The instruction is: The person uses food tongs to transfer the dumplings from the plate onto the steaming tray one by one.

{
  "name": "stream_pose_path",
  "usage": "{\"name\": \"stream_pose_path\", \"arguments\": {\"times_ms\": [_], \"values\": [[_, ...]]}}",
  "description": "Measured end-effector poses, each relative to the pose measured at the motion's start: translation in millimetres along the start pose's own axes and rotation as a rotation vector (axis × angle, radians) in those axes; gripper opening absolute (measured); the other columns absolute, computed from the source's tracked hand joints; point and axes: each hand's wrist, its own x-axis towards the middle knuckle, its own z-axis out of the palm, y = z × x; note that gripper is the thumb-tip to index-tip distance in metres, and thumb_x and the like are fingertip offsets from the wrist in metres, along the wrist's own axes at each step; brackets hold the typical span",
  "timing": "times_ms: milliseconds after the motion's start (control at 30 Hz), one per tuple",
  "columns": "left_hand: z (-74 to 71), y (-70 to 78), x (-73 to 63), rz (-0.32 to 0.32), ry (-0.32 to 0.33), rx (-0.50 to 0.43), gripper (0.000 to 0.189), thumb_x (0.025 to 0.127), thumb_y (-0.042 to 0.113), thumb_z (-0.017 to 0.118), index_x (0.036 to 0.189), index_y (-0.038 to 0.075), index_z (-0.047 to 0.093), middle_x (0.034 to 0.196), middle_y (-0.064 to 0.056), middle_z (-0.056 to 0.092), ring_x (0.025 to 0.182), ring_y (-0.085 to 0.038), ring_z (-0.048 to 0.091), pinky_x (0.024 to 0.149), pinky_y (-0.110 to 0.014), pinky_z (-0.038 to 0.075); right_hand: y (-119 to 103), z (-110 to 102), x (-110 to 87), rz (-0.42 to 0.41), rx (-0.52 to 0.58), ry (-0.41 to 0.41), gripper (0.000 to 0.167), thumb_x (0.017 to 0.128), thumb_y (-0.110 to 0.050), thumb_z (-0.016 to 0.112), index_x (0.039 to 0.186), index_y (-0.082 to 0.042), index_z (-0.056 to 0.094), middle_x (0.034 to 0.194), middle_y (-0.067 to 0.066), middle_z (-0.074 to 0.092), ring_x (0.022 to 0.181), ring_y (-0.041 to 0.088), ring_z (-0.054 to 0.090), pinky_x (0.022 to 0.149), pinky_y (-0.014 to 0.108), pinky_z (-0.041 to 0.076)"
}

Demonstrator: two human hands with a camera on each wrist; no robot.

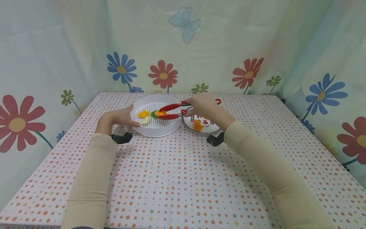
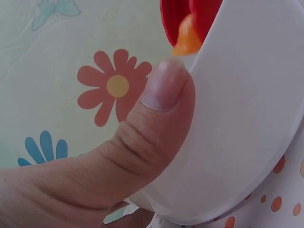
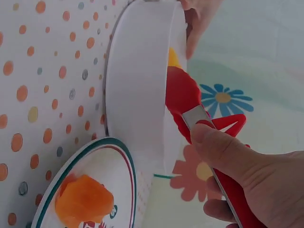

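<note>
In the head view, my left hand [image 1: 122, 117] holds the left side of a round white steamer basket [image 1: 158, 131] with a perforated base. Its thumb [image 2: 156, 111] lies against the outer wall, near the rim. My right hand [image 1: 203, 104] grips red-tipped tongs [image 1: 169, 117] that reach into the basket from the right. Between the tong heads sits an orange piece [image 1: 160, 113], over or beside a green piece [image 1: 154, 115]; whether these two touch is unclear. A yellow piece [image 1: 143, 114] and a whitish piece [image 1: 146, 120] lie on the perforated base.
Right of the basket, close to its wall, stands a white plate [image 1: 210, 129] with a green rim and red print. An orange piece [image 1: 197, 125] lies on it, and more orange shows partly hidden under the right hand. A dotted cloth [image 1: 171, 178] covers the table; a flowered curtain [image 1: 217, 47] hangs behind.
</note>
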Motion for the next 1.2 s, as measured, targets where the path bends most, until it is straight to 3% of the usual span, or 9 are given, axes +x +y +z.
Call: {"name": "stream_pose_path", "arguments": {"times_ms": [400,933,1200], "values": [[-2.1,4.9,-2.8,-0.006,-0.001,0.001,0.122,0.079,0.05,0.072,0.149,0.01,-0.02,0.159,-0.018,-0.012,0.146,-0.042,-0.003,0.111,-0.068,0.007,-29,-1,14.9,-0.059,0.016,-0.038,0.065,0.072,-0.053,0.076,0.128,-0.023,0.062,0.112,0.0,0.07,0.093,0.021,0.058,0.074,0.032,0.048],[0.2,-1.1,-2.7,-0.002,0.005,0.002,0.124,0.077,0.054,0.071,0.149,0.013,-0.021,0.159,-0.018,-0.013,0.146,-0.042,-0.005,0.112,-0.067,0.007,-31,0,20.7,-0.037,0.034,-0.041,0.067,0.07,-0.054,0.077,0.127,-0.022,0.063,0.111,0.001,0.069,0.095,0.021,0.055,0.076,0.035,0.047],[1.4,-0.3,-3.3,-0.008,0.01,-0.016,0.123,0.077,0.053,0.072,0.15,0.013,-0.02,0.159,-0.017,-0.013,0.146,-0.041,-0.005,0.111,-0.067,0.007,-27,-3,19.0,-0.026,0.098,-0.057,0.071,0.068,-0.055,0.078,0.128,-0.021,0.062,0.116,0.001,0.067,0.098,0.021,0.056,0.078,0.035,0.05]]}}
